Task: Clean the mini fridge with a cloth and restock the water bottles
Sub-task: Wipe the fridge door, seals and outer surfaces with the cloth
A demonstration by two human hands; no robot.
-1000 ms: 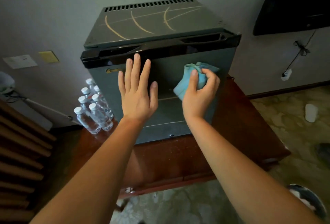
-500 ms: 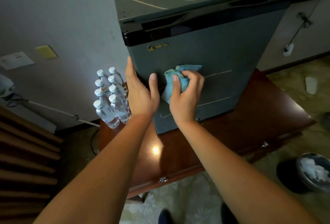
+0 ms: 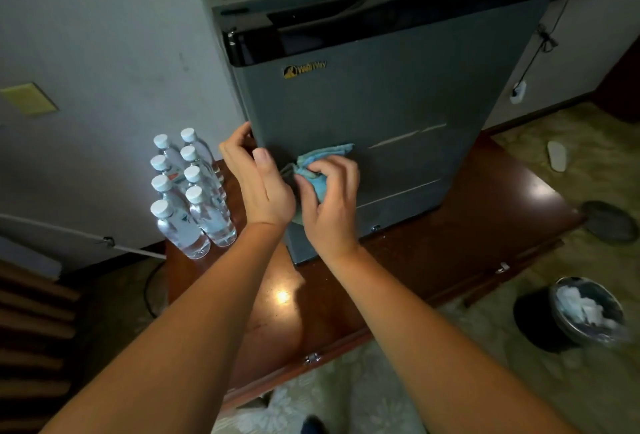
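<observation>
Reddish-brown wooden table bears a grey mini fridge, clear plastic water bottles at the table's left edge; left hand grips the door edge, right hand clutches a blue cloth.

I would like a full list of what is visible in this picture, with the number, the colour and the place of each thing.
dark grey mini fridge: one, dark grey with a black top band, standing on the table, door shut.
clear plastic water bottles: eight, clear with white caps, in two rows on the table, left of the fridge.
crumpled light blue cloth: one, light blue, against the lower left of the fridge door.
glossy wooden table: one, reddish brown, under the fridge.
round waste bin: one, dark, white waste inside, on the floor, lower right.
left hand: one, grips the door's left edge.
right hand: one, holds the cloth.
</observation>
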